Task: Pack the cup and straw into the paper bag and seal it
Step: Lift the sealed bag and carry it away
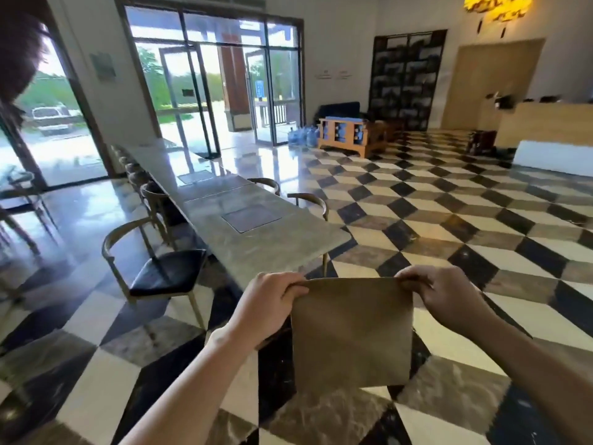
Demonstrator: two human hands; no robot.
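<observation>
1. At the far left, glass walls (57,123) look out on greenery and a parked light-coloured vehicle (51,118).
2. A wooden chair (154,268) with a black seat stands beside a long stone-topped table (256,245) that runs away toward the glass entrance doors (208,97); more chairs line both sides of the table.
3. The left hand (266,303) pinches the upper left corner of the paper bag (351,335), fingers curled over its top edge.
4. The paper bag is brown and flat, and it hangs in the air between the two hands, above the checkered floor (449,220) and nearer the camera than the end of the table. Whether anything is inside it cannot be told.
5. The right hand (446,300) pinches the upper right corner of the bag in the same way, so the top edge is stretched between the two grips.
6. Farther back, blue water jugs (303,136) sit beside a wooden bench (349,133). A dark shelving unit (404,78) stands against the wall.
7. At the far right is a wooden counter (545,123).
</observation>
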